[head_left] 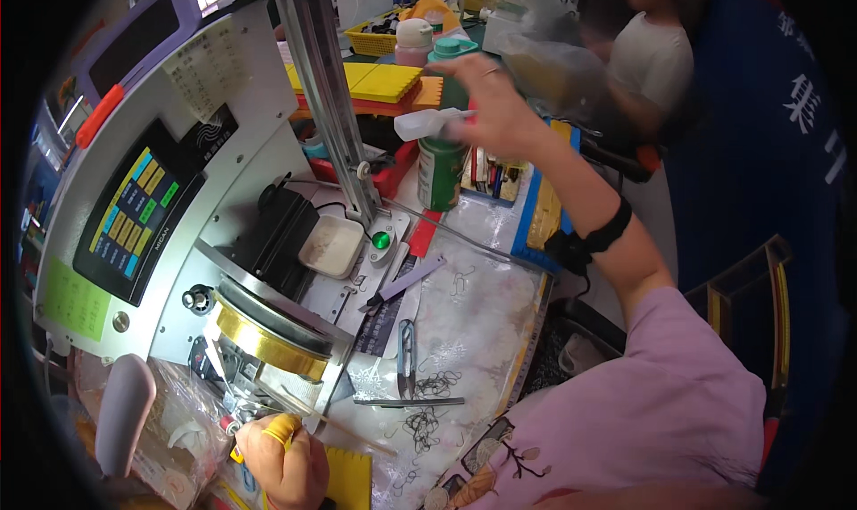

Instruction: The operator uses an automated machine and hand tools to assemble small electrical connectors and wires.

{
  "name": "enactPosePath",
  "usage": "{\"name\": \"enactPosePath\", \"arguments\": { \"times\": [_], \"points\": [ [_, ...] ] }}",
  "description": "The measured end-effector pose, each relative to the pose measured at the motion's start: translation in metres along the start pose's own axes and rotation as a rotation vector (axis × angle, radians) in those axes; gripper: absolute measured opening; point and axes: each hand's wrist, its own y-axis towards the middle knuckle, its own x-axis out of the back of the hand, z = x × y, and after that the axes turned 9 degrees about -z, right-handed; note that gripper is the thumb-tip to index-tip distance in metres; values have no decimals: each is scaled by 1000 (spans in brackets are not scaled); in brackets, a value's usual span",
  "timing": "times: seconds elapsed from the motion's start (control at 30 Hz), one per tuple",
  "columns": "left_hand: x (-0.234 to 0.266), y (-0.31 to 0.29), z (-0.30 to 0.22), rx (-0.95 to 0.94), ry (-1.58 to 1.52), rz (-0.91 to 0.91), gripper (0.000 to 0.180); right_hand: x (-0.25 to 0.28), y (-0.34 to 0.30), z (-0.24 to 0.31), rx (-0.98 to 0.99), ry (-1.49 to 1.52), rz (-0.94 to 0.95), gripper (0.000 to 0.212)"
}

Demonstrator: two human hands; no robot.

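Observation:
My left hand [287,464] is closed low at the front of a white machine, yellow finger covers on its fingers. Its fingertips are beside a small red-and-white part [229,424] and the metal mechanism under a gold-rimmed wheel [268,338]. What the fingertips pinch is too small to make out. At the far side my raised right hand [502,108], slightly blurred, has the handle of a translucent white plastic scoop [421,124] between thumb and fingers, the index finger stretched out. The scoop is just over a green can [441,172].
Small dark hooks [427,425], thread snips [406,358] and a purple-handled cutter [403,284] lie on the table. A white dish [332,246] is beside the machine's control screen [134,213]. Yellow boxes [379,81] stand behind. Another person [652,59] sits at the far right.

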Motion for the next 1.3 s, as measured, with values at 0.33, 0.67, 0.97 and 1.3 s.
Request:
{"name": "enactPosePath", "arguments": {
  "times": [0.33,0.67,0.97,1.3],
  "points": [
    [1,15,-6,-91,-154,84,6,-16,-123,-79,-383,-285,552,23],
    [11,-6,4,-60,-122,205,18,15,-77,-42,-1151,1257,57,41],
    [12,-20,8,287,-138,284,13,5,-66,-27,-1116,1212,-159,35],
    [3,9,-1,-118,-92,66,9,-4,-63,-38,-1233,1327,53,50]
  ]
}}
